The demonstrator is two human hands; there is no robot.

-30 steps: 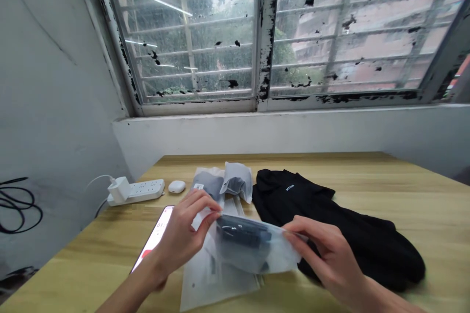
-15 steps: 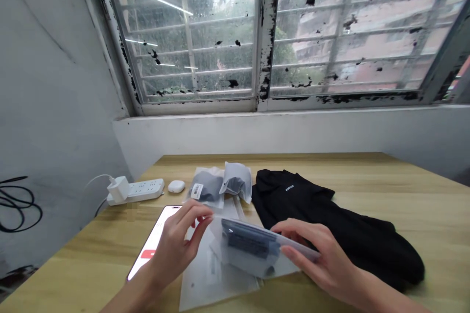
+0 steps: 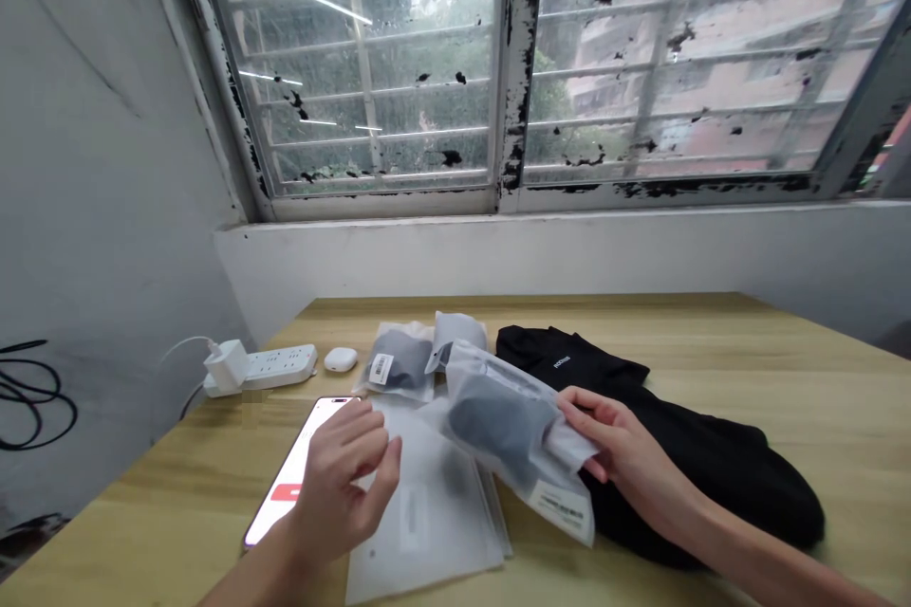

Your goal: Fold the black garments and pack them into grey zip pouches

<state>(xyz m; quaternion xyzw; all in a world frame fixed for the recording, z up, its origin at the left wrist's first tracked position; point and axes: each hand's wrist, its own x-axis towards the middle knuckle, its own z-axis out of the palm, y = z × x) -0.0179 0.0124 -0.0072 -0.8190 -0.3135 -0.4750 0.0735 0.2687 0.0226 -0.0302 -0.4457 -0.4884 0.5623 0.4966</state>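
Note:
My right hand pinches one end of a frosted plastic bag with something dark folded inside and a printed label near its lower corner. The bag is held tilted above a stack of flat frosted bags on the table. My left hand is held to the left of the bag, its fingers curled in and nothing in them. It partly covers a phone with a lit white screen. Behind the held bag lie two more packed frosted bags, one with a barcode label and one partly hidden.
A black garment lies on the right, partly behind my right hand. At the back left are a white earbud case and a white power strip with a charger plugged in. A wall and window stand behind the wooden table.
The bag has turned from edge-on to show its broad face and label, and my right hand has shifted its grip. My left hand's fingers have gone from a pinch to a curl.

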